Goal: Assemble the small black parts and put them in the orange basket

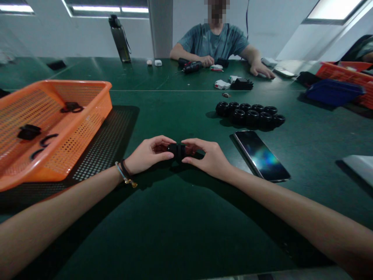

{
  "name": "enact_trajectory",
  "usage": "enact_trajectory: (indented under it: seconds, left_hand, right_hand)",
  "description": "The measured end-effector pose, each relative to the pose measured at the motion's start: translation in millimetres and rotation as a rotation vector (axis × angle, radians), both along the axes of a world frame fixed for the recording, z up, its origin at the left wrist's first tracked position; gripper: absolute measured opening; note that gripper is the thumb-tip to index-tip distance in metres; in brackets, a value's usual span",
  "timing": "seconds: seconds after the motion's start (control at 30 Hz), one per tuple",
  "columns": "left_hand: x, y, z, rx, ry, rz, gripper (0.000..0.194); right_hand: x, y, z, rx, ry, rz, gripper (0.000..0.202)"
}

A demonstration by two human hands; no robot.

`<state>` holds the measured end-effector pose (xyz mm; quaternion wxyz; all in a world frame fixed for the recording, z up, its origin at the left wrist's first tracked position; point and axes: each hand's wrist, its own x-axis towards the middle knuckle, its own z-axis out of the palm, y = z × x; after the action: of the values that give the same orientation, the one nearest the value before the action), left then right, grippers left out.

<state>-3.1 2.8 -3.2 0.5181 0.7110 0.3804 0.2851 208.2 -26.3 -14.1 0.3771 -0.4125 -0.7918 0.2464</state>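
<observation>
Over the middle of the table, my left hand (149,154) pinches one side of a small black round plastic part (176,151) between thumb and fingers. From the other side, my right hand (207,155) grips the same part at its right end. A dark groove or seam runs down its middle; I cannot tell whether it is one piece or two pressed together. Several glossy black round parts (252,116) with holes in their tops stand in rows beyond my right hand. An orange basket (94,112) to the left holds a few black parts and rings (48,139).
A phone (262,155) lies right of my right hand. Across the green table (175,217) sits a person (215,42), near a power drill (192,67) and small packets (222,84). A bottle (120,41) stands far back; a blue bin (335,92) and red basket (346,72) are at right.
</observation>
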Motion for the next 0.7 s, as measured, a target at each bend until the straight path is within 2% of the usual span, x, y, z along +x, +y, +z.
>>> enact_trajectory:
  seconds: [0.3,0.47,0.7]
  left_hand:
    - [-0.5,0.5,-0.3,0.007,-0.003,-0.009,0.036]
    - [-0.7,0.7,-1.8,0.028,-0.008,-0.007,0.035]
    - [-0.5,-2.7,0.0,0.049,0.011,0.0,0.035]
  right_hand:
    - [-1.8,-1.6,-1.4,0.144,-0.155,-0.037,0.023]
    - [-1.3,-0.3,-3.2,0.245,-0.191,-0.019,0.021]
    - [-2.6,-1.8,-4.2,0.305,-0.294,0.006,0.021]
